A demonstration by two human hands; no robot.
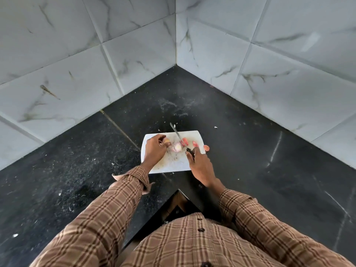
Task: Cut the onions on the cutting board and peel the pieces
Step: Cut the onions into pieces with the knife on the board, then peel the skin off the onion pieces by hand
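Note:
A white cutting board [173, 164] lies on the black counter in the corner. A pale pink onion piece [176, 147] sits near the board's middle. My left hand [155, 149] rests at the board's left side, its fingers closed on an onion piece [166, 140]. My right hand [200, 166] grips the dark handle of a knife [178, 136], whose blade points away over the board, right beside the middle piece. Red-skinned onion pieces [195, 143] lie at the board's right side, and one piece [206, 147] lies just past its right edge.
The black stone counter [250, 151] forms an inner corner under grey marbled wall tiles [212, 45]. Small white scraps [216, 127] lie scattered beyond the board. The counter's front edge makes a notch right in front of my body.

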